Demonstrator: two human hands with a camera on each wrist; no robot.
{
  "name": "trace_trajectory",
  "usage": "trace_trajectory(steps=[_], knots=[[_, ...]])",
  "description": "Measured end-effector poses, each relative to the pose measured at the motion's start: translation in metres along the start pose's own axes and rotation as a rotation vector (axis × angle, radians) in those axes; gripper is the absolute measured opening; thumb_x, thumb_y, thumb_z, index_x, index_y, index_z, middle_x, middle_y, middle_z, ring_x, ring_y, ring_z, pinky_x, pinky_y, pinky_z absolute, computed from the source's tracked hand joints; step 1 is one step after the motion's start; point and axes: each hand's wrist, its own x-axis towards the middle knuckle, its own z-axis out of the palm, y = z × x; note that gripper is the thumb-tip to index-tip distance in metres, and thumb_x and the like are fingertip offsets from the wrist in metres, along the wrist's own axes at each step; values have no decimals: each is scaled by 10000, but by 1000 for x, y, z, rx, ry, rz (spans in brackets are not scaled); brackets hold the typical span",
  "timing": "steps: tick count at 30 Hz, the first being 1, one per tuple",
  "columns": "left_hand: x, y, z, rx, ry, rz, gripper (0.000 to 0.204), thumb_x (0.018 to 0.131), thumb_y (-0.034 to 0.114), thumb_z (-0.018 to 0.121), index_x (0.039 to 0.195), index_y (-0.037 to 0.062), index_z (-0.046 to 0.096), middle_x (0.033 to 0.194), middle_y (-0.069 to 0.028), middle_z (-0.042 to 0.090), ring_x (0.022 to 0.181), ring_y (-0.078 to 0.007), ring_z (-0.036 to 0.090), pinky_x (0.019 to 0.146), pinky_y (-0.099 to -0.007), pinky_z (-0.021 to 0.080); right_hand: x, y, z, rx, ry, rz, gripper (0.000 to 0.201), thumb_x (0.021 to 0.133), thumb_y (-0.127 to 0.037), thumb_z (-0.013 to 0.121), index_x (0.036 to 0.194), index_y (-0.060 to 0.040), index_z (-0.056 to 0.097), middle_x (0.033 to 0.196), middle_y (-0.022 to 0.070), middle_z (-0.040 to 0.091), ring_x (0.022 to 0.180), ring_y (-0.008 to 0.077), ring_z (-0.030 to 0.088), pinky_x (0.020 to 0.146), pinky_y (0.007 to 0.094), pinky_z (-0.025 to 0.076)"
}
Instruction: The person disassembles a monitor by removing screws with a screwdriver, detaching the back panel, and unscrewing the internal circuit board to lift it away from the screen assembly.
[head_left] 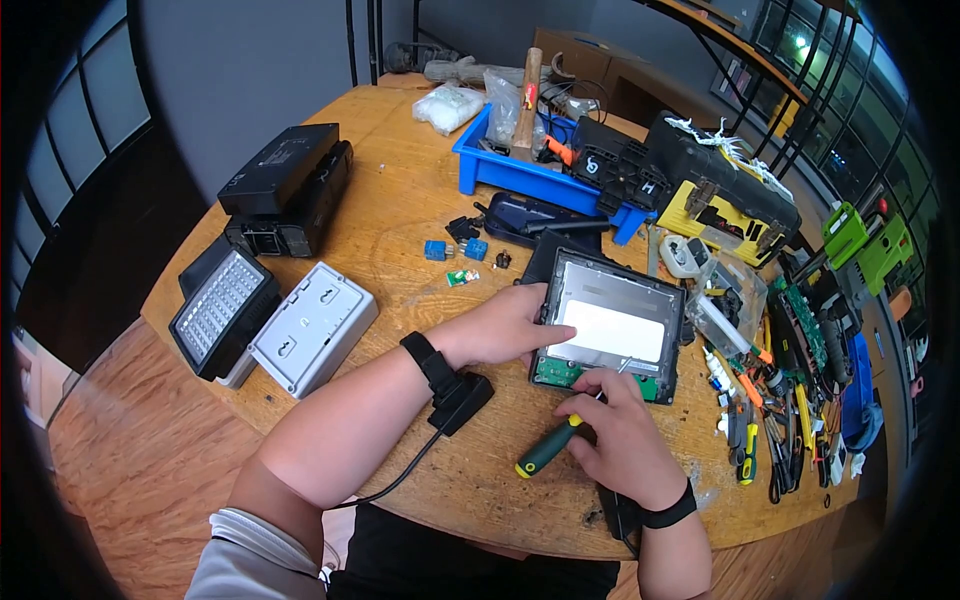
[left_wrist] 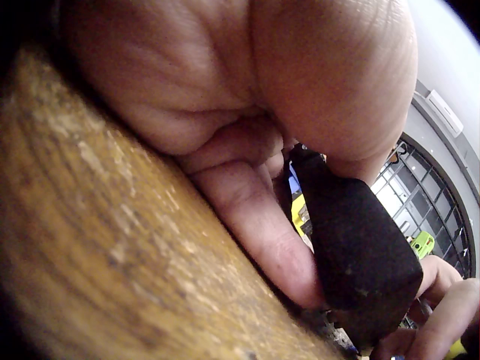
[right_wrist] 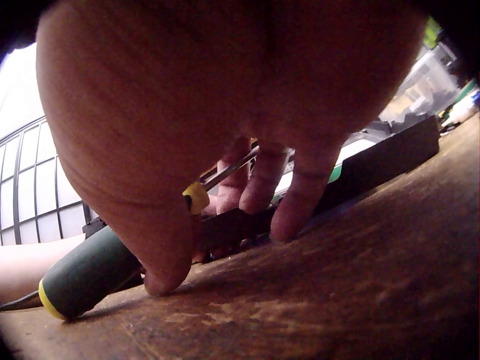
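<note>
A flat black-framed device (head_left: 602, 277) with a silver inner plate lies in front of me in the head view, tilted a little. A white label (head_left: 612, 333) covers its middle, and a green circuit board (head_left: 557, 373) shows along its near edge. My left hand (head_left: 503, 327) grips the device's left side, thumb on top and fingers under the edge. In the left wrist view, the black side wall (left_wrist: 365, 251) sits between thumb and fingers. My right hand (head_left: 625, 440) holds a screwdriver (head_left: 546, 452) with a green and yellow handle; its metal shaft (right_wrist: 229, 167) points toward the device's near edge.
Black and white boxes (head_left: 318, 325) stand at the left. Behind the device are a blue crate (head_left: 520, 178) with a hammer (head_left: 527, 105), blue connectors (head_left: 436, 250) and a black-yellow toolbox (head_left: 735, 190). Several tools, including another screwdriver (head_left: 748, 455), lie at the right.
</note>
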Motion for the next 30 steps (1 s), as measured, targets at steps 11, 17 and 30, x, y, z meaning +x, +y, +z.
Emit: trace_trajectory(steps=[11, 17, 30], knots=[[1, 1, 0, 48, 6, 5, 395, 968, 227, 702, 1227, -45, 578, 980, -109, 705, 789, -134, 678, 602, -281, 585, 1, -1, -2, -5, -7, 4, 324, 725, -24, 760, 1037, -76, 688, 1166, 113, 552, 1104, 346, 541, 949, 425, 492], [1, -2, 0, 3, -2, -4, 397, 974, 242, 714, 1241, -14, 570, 964, -49, 679, 802, -88, 639, 612, -253, 557, 0, -1, -1, -1, -10, 5, 323, 727, -29, 765, 1037, -74, 688, 1167, 112, 552, 1107, 344, 540, 950, 424, 492], [1, -1, 0, -5, -8, -2, 399, 977, 239, 710, 1251, -11, 565, 978, -48, 680, 817, -90, 641, 621, -253, 562, 0, -1, -1, -2, -11, 3, 327, 722, -26, 765, 1036, -78, 689, 1166, 111, 549, 1104, 340, 537, 950, 417, 490]])
